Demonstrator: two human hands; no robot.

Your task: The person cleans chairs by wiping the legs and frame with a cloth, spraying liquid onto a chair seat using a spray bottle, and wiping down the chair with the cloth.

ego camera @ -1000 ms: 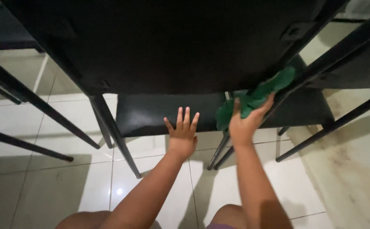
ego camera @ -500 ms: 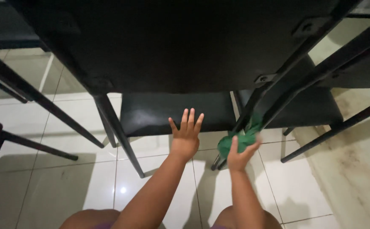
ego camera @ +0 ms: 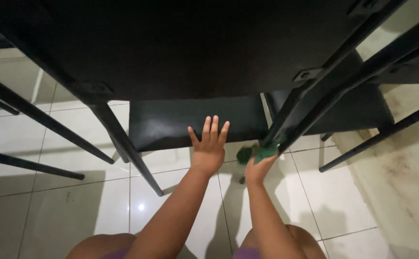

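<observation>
While we crouch under dark table (ego camera: 195,43), left hand (ego camera: 208,146) lies flat, fingers spread, empty, against front edge of black chair seat (ego camera: 180,122). Right hand (ego camera: 259,167) clamps green cloth (ego camera: 255,153) at foot of slanted table leg (ego camera: 315,100), just right of seat. Risk: cloth likely slips off narrow leg; glossy floor tiles (ego camera: 99,206) offer poor footing.

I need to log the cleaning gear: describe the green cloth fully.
The green cloth looks like soft fabric, bunched into a small crumpled wad. The right hand grips it from below and presses it against the lower end of a black table leg, just above the white tiled floor. Its full shape is hidden.
</observation>
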